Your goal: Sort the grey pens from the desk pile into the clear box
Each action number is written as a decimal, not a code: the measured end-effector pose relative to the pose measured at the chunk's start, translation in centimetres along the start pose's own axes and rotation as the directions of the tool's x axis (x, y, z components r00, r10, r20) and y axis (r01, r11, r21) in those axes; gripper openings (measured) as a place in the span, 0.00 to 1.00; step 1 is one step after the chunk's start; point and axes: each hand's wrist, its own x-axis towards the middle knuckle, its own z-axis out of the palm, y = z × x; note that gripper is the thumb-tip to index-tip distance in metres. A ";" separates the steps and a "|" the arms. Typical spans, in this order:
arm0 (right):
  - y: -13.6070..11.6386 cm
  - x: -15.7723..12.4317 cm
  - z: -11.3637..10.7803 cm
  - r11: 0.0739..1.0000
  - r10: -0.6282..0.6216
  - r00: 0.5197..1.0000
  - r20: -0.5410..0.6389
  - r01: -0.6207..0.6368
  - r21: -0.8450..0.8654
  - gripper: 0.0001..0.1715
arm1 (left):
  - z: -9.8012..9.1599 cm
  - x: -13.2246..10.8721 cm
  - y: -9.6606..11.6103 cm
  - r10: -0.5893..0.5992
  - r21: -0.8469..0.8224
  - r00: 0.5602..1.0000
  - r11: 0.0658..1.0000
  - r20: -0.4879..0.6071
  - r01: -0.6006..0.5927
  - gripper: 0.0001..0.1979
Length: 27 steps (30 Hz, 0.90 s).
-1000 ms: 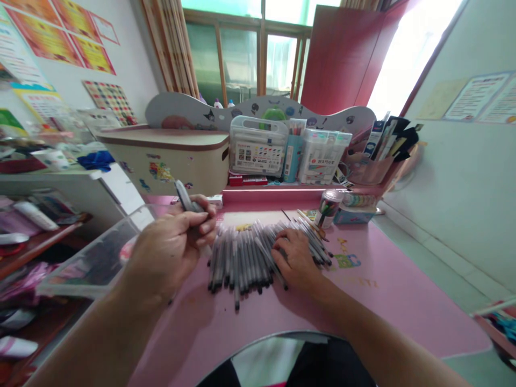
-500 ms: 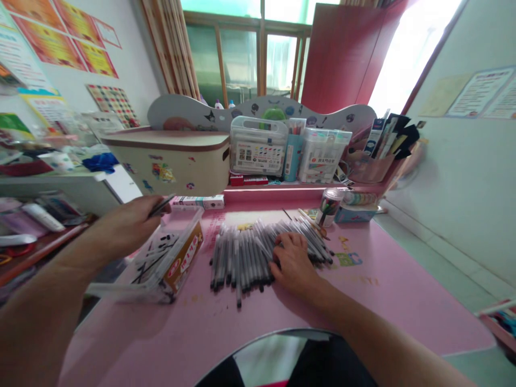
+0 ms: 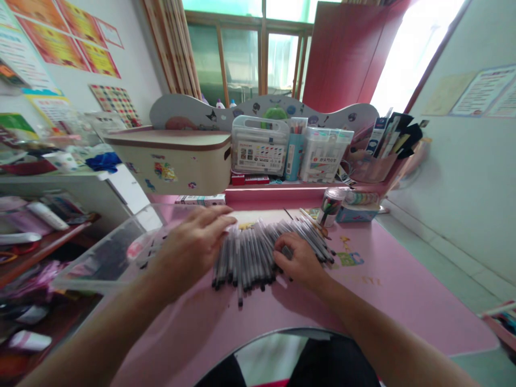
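A broad pile of clear-barrelled gel pens with dark caps lies fanned out on the pink desk. My left hand is at the pile's left edge, fingers stretched out and nothing visible in them; its palm side is hidden. At the right part of the pile, my right hand has curled fingers and seems to grip a pen, whose dark end shows below the hand. To the left, partly behind my left hand and forearm, sits a clear plastic box with some dark-marked contents.
A lidded beige bin, a clear marker case and another marker box stand on the raised shelf. A clear jar of pens is behind the pile at right. Cluttered shelves border the desk on the left.
My left hand has moved right from above the clear box to the pile's left edge; the dark pen it held no longer shows. The box has shifted left and turned. My right hand barely moved.
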 end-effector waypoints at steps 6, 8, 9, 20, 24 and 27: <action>0.0 0.3 -0.5 0.938 0.060 0.990 0.128 -0.100 0.332 0.06 | 6.0 0.3 4.1 0.176 -0.159 0.944 0.978 0.279 -0.136 0.20; -0.1 0.4 -0.8 0.887 0.068 0.982 0.177 -0.141 0.441 0.08 | 6.9 0.7 4.1 0.154 -0.207 0.948 0.974 0.278 -0.098 0.16; -0.1 0.4 -0.9 0.856 0.075 0.978 0.194 -0.163 0.491 0.10 | 7.1 0.9 4.1 0.130 -0.240 0.957 0.969 0.259 -0.067 0.13; 0.2 -0.4 0.2 0.877 0.017 0.987 0.162 -0.093 0.472 0.19 | 8.7 0.6 4.6 -0.429 -0.809 0.860 0.380 0.275 0.448 0.04; -0.2 -0.6 0.3 0.926 0.067 0.969 0.236 -0.149 0.346 0.08 | 8.8 0.3 4.6 -0.461 -0.807 0.829 0.328 0.316 0.491 0.04; -0.4 -0.5 0.1 0.926 0.071 0.953 0.294 -0.173 0.336 0.09 | 8.9 0.0 4.6 -0.455 -0.820 0.828 0.298 0.328 0.489 0.06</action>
